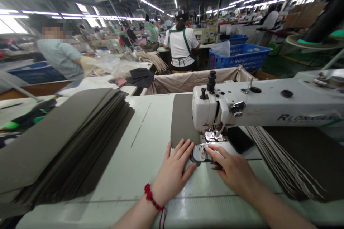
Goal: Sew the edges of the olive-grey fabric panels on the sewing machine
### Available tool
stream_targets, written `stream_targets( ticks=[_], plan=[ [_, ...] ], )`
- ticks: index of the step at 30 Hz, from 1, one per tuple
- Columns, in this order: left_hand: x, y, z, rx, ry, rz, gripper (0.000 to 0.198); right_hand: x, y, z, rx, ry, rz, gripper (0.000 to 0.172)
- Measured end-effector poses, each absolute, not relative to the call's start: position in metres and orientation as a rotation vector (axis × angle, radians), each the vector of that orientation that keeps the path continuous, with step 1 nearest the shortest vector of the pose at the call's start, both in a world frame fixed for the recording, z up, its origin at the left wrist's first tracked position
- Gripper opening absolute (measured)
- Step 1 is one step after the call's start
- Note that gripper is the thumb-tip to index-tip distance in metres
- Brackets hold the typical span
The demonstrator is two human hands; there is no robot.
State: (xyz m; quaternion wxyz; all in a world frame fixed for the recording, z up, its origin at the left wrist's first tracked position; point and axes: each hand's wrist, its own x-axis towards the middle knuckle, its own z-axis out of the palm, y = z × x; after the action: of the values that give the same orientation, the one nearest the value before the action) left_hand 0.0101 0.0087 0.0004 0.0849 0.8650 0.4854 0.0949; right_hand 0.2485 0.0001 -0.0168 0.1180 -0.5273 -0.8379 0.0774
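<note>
On the flat sewing table [150, 171], a stack of cut sheet panels [67, 143] lies left of the machine head [215, 109], a fanned stack [287, 161] right.

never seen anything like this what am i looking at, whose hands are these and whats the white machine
This is a single view from a camera worn on a person's head, looking forward and down at their own hands. The white machine is an industrial sewing machine set in a pale table. Neither hand is gripping anything. The left hand, wearing a red beaded bracelet, lies flat at the edge of a grey-brown panel. The right hand presses on a glossy dark piece just below the needle area. A large stack of sheets lies to the left, and a fanned stack lies to the right.
</note>
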Motion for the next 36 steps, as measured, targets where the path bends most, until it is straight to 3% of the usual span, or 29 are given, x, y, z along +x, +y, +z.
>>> stream_targets(
  ticks=[36],
  plan=[
    [0.0112, 0.0091, -0.0043, 2.606, 1.521, 0.266, 0.063, 0.2483, 0.0001, -0.0168, -1.540, -2.462, 0.181, 0.065]
  ],
)
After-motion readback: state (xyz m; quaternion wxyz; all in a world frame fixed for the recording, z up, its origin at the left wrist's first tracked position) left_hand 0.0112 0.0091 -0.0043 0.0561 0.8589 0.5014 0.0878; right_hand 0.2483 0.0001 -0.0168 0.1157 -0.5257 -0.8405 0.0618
